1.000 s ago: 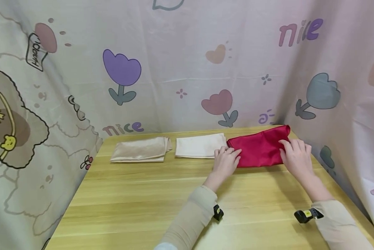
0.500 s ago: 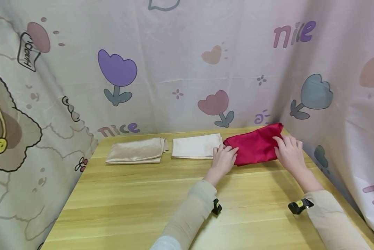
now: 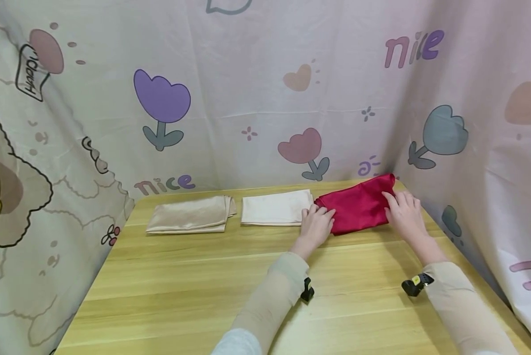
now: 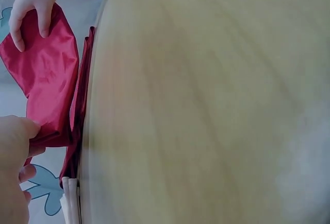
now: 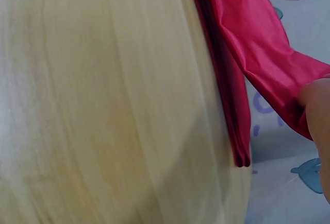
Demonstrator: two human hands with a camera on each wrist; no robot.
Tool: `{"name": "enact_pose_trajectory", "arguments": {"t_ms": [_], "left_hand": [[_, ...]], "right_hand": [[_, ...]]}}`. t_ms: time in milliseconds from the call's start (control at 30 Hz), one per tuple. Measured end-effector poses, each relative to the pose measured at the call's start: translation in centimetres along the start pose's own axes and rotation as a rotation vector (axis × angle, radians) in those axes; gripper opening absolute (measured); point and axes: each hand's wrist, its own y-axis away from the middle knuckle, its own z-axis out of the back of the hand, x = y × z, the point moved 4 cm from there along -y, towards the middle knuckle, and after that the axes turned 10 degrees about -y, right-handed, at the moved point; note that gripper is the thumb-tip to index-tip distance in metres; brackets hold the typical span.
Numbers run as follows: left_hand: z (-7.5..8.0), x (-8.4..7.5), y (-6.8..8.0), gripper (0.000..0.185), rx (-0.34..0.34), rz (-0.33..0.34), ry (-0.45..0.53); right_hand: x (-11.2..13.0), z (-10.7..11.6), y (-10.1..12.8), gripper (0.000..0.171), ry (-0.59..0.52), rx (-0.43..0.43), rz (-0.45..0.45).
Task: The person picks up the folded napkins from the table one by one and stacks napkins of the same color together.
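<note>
A folded red satin cloth lies at the back right of the table. My left hand pinches its left end between thumb and fingers. At the other end my right hand pinches the right side, where the fabric bunches at the thumb. In the right wrist view the upper layer of the red cloth is raised at an angle, while folded red layers lie flat on the table under it. The left wrist view shows the raised part stretched between both hands.
Left of the red cloth lies a folded white cloth, its right end close to my left hand. A folded beige satin cloth lies farther left. A printed curtain hangs behind and beside the wooden table.
The right part of the red cloth has risen, and its near edge now slants up toward my right hand. Both hands keep their hold. The head view has shifted slightly.
</note>
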Motion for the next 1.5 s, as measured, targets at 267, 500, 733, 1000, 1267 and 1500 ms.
{"name": "enact_pose_trajectory", "arguments": {"t_ms": [267, 500, 733, 1000, 1267, 1500], "left_hand": [[-0.3, -0.2, -0.5, 0.041, 0.095, 0.009, 0.008], [-0.9, -0.2, -1.1, 0.043, 0.174, 0.043, 0.017], [-1.5, 0.0, -1.5, 0.043, 0.217, 0.071, 0.024], [-1.9, 0.0, -1.7, 0.044, 0.245, 0.087, 0.042], [-2.3, 0.1, -1.8, 0.044, 0.309, 0.105, 0.042], [-2.5, -0.1, -2.1, 0.043, 0.353, 0.083, 0.01]], "right_hand": [[-0.4, -1.1, 0.1, 0.047, -0.012, 0.022, -0.045], [-0.5, -2.2, -0.1, 0.047, 0.027, 0.063, -0.072], [-0.9, -3.2, -0.2, 0.05, 0.032, 0.136, -0.107], [-1.5, -3.8, 0.2, 0.052, 0.011, 0.208, -0.176], [-2.4, -4.7, 0.5, 0.055, -0.002, 0.296, -0.225], [-3.2, -5.8, 1.1, 0.058, -0.06, 0.398, -0.352]]}}
